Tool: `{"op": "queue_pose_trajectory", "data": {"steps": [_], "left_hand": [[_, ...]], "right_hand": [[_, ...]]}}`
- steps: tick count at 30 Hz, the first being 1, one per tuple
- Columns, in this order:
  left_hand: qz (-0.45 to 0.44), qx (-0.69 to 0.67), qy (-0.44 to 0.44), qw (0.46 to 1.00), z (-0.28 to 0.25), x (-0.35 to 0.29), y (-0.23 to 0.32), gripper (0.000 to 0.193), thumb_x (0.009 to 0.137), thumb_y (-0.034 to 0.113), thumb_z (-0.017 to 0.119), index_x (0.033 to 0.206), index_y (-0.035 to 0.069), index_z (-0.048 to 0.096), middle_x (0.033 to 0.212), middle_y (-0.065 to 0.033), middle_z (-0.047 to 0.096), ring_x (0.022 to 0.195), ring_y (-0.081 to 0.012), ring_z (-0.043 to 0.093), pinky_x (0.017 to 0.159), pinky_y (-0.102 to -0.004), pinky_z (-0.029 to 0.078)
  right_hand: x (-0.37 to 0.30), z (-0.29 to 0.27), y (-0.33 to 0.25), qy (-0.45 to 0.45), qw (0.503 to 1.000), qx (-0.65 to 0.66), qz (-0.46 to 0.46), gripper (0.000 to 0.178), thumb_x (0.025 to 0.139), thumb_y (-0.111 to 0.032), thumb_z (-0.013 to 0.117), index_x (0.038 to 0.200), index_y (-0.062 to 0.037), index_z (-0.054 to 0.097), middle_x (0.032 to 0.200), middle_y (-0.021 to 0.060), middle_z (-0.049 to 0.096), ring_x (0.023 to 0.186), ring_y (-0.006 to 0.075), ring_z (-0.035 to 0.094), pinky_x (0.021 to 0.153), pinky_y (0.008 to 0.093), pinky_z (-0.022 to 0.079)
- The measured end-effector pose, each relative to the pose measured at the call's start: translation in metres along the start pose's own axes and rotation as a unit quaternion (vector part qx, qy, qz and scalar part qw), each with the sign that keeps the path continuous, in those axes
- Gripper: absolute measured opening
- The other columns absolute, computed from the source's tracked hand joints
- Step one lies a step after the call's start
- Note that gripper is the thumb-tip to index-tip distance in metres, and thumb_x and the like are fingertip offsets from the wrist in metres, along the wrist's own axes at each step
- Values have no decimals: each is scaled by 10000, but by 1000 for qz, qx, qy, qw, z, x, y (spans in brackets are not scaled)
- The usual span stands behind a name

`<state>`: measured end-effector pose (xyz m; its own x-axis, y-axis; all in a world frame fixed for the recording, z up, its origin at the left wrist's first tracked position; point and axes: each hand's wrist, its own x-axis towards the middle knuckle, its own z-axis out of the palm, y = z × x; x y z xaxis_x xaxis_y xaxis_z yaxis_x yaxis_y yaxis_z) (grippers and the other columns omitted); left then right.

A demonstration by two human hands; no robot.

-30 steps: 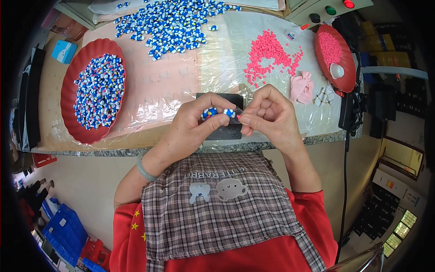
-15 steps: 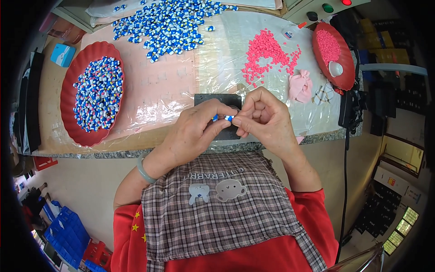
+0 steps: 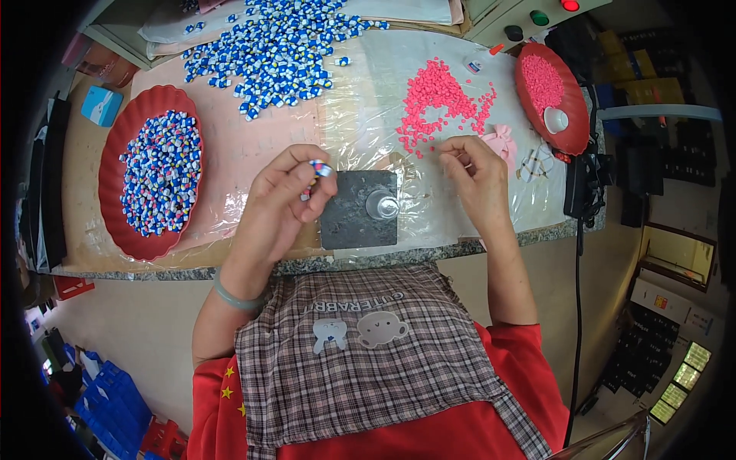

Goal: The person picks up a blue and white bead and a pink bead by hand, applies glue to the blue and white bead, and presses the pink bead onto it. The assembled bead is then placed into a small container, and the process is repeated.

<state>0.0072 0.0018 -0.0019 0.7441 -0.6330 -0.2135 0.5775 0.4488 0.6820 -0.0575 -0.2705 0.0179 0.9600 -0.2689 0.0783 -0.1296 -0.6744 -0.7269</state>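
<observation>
Small assembly workshop, by the look of it: stone-edged work surface [image 3: 429,251] under clear plastic sheeting, loose heaps of blue-and-white parts [image 3: 276,54] and pink parts [image 3: 445,96], 2 red trays [image 3: 115,184] of sorted pieces, a dark metal jig block [image 3: 356,211], a control box with coloured buttons [image 3: 537,17], blue storage bins [image 3: 115,399] below.

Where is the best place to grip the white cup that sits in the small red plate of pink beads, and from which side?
Grip the white cup by its rim, probably from above. It stands open side up among the pink beads on the small red plate, so a side approach would push the beads. The right hand is the nearer one.
</observation>
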Motion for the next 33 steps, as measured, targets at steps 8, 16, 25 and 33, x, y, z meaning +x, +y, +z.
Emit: {"op": "queue_pose_trajectory", "data": {"steps": [8, 16, 25, 33], "left_hand": [[-27, -259, -16, 965, -17, 6, 5, 172, 996, 177, 446, 1002, 20, 516, 1055, -120, 503, 827, -160, 501, 589, -210, 444], [28, 130, 113, 985, -25, 34, 26, 255, 979, 194, 536, 1037, -13, 673, 758, 6, 562, 671, -55, 497, 553, -174, 354], [294, 757, 96, 575, -18, 94, 38, 172, 823, 130, 649, 982, 74, 683, 838, -123, 635, 720, -296, 636, 649, -405, 515], [307, 821, 58, 477, -20, 115, 32, 165, 828, 141, 636, 974, 71, 670, 829, -119, 632, 718, -299, 647, 614, -412, 516]], "right_hand": [[9, 22, 23, 31, 992, -83, -91, 85, 806, -32, 670, 892, -30, 666, 854, 95, 632, 705, 264, 646, 624, 369, 509], [10, 20, 21, 16, 995, -47, -83, 100, 781, 2, 658, 874, -33, 643, 826, 85, 624, 659, 219, 639, 567, 330, 502], [3, 9, 12, -83, 963, 250, 65, 67, 842, 28, 608, 900, -2, 621, 835, 5, 631, 705, 61, 583, 616, 216, 482], [-4, 6, 1, -166, 912, 364, 92, 54, 893, 3, 570, 938, -11, 595, 792, 35, 610, 714, 91, 590, 635, 231, 487]]}}
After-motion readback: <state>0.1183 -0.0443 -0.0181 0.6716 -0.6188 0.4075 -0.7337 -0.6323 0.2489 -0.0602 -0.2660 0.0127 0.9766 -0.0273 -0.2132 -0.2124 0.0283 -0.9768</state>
